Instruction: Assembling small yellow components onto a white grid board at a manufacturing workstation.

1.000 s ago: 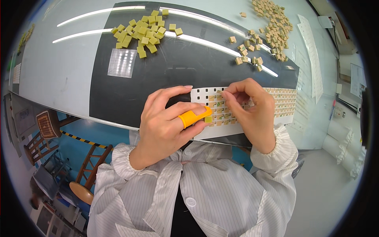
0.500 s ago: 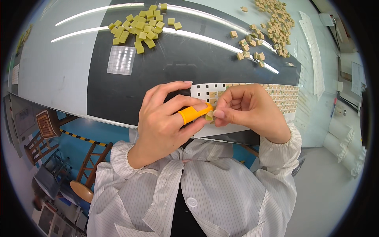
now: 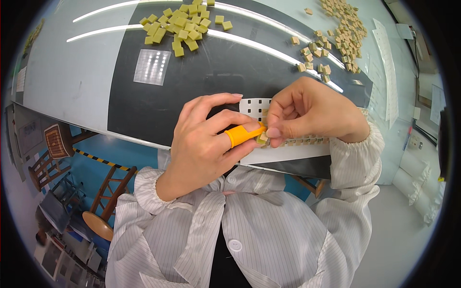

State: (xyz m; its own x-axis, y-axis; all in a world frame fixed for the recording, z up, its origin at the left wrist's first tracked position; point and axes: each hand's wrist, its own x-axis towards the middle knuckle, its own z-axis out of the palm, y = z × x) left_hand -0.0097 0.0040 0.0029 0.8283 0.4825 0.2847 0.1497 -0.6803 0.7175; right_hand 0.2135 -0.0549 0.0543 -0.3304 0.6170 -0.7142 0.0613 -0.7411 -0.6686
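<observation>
My left hand (image 3: 204, 137) is bent in from the left, with an orange finger sleeve (image 3: 240, 136) on one finger. Between that sleeve's tip and the thumb sits a small green-and-tan block (image 3: 262, 138). My right hand (image 3: 319, 113) meets it from the right, thumb and forefinger pinched at the block's edge. Whatever thin piece the right fingertips may hold is too small to make out. Beneath both hands lies a white sheet with rows of square holes (image 3: 273, 156); small tan pieces show in part of it. My right hand hides much of the sheet.
Green blocks (image 3: 181, 26) are heaped at the far left of the black mat (image 3: 206, 74), near a clear gridded sheet (image 3: 151, 67). Many tan-and-green blocks (image 3: 348, 36) spread at the far right. A long white strip (image 3: 384, 72) lies along the right side.
The whole view has shifted slightly. My right hand has turned and risen, covering more of the sheet's right part. The small block stays between the fingertips of both hands.
</observation>
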